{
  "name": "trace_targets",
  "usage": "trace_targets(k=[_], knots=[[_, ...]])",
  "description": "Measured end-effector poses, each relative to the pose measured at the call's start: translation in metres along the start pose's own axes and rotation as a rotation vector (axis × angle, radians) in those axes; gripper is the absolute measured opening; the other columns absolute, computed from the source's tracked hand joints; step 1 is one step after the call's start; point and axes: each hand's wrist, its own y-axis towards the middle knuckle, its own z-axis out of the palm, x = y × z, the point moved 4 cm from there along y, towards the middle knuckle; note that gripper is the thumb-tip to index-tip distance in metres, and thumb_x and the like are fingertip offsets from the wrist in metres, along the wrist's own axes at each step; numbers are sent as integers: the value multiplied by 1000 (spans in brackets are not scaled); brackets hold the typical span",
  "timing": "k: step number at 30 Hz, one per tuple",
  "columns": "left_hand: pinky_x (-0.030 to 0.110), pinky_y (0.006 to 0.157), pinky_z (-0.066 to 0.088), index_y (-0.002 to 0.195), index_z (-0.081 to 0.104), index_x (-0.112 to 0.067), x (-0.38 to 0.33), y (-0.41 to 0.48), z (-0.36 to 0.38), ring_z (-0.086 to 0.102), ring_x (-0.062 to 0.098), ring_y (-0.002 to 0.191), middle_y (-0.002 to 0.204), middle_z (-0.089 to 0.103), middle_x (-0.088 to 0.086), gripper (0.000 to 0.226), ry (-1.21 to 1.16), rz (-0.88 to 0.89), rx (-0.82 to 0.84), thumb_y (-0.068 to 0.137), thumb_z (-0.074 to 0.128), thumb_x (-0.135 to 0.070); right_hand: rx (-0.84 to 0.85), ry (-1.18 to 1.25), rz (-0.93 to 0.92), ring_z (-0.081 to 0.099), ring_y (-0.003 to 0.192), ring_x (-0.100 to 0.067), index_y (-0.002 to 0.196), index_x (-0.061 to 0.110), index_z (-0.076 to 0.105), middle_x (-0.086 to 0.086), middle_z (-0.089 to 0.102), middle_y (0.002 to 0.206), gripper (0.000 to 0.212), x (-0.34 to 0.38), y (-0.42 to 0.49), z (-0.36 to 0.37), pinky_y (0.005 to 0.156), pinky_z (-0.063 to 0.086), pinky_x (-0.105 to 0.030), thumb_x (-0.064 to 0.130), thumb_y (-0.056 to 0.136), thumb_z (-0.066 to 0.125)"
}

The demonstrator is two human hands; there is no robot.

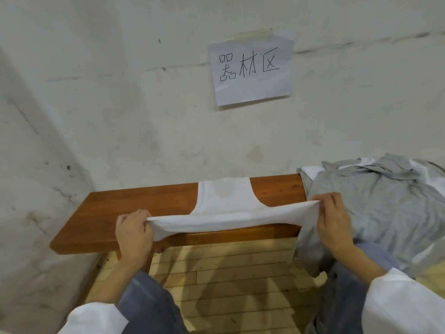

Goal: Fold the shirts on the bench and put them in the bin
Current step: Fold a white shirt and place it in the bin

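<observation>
A white sleeveless shirt [225, 204] lies across the brown wooden bench [134, 206], its neck end toward the wall. Its near edge is stretched taut above the bench's front edge. My left hand [133, 231] grips the left corner of that edge, and my right hand [334, 220] grips the right corner. A heap of grey and white shirts [385, 203] covers the bench's right end, just beside my right hand. No bin is in view.
A white plaster wall [120, 104] stands directly behind the bench, with a paper sign [251, 68] taped to it. The wall also closes off the left side. Below the bench is pale wood-plank floor [224, 273], with my knees in blue trousers over it.
</observation>
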Motion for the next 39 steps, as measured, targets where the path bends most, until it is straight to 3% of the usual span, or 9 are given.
trace_targets(k=[11,16,19,22,27,31,34,36,39], knots=[[32,61,35,61,54,-7,-4,20,19,36,14,50,53,47,1,23,-123,-123,-53,78,39,-2,5,14,6,56,69,-27,100,5,53,-19,53,96,28,-2,16,6,57,38,-18,24,88,35],[42,68,41,63,53,-9,-5,88,49,45,26,51,54,48,1,21,-67,-149,19,79,40,-4,48,-34,50,56,83,-31,105,0,59,-20,55,101,24,0,76,42,69,43,-32,12,91,44],[46,85,36,95,61,-4,-2,134,98,56,37,86,92,60,16,20,104,-252,107,83,46,-3,150,-180,113,54,93,-40,111,-1,60,-22,54,107,30,-5,126,94,76,45,-44,-8,83,52],[51,97,35,130,49,-2,-5,132,155,44,41,119,135,42,26,41,194,-185,373,90,45,-10,320,-285,167,46,119,-43,130,-2,48,-26,47,130,43,-3,129,156,97,38,-48,0,87,54],[45,117,1,152,6,-22,-8,46,228,-2,23,147,160,-2,3,58,252,12,955,101,18,-48,830,-292,132,2,147,-27,151,12,9,-9,2,159,61,3,51,232,119,4,-40,43,101,24],[47,114,-12,150,-10,-28,-4,9,215,-13,22,146,159,-15,-1,90,273,-45,960,72,-20,-70,899,-389,89,-12,146,-23,151,19,-7,-4,-12,159,70,0,21,226,118,-9,-41,59,94,2],[47,112,-4,152,3,-25,-7,-15,190,1,28,147,160,0,3,106,257,-23,909,65,-31,-74,927,-356,34,-11,146,-22,151,20,-7,-1,-13,158,112,12,9,206,117,-10,-38,74,58,-38],[51,111,21,147,31,-21,-9,-15,178,31,33,139,154,30,7,86,268,28,829,85,-4,-69,885,-265,41,8,147,-22,151,16,14,1,9,158,110,12,11,195,118,2,-36,78,68,-23],[42,99,38,136,45,-18,0,17,182,46,28,123,140,44,6,45,212,-16,742,99,31,-41,664,-160,132,45,127,-25,136,11,47,-7,47,141,44,-12,43,189,108,32,-35,35,99,38]])
